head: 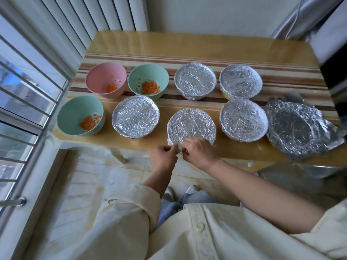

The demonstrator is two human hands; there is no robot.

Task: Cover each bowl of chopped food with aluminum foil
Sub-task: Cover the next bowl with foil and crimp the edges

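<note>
Several bowls stand in two rows on the table (187, 42). A pink bowl (105, 76), a green bowl (148, 77) and another green bowl (75, 113) are uncovered and hold chopped carrot. Several others wear crumpled foil, among them the front middle bowl (191, 126). My left hand (164, 156) and my right hand (200, 152) are at that bowl's near rim, both pinching the foil edge there. Fingers hide the near rim.
A loose crumpled foil sheet (300, 132), shaped like a lid, lies at the table's right front corner. A barred window (22, 109) runs along the left. Tiled floor lies below the table's front edge.
</note>
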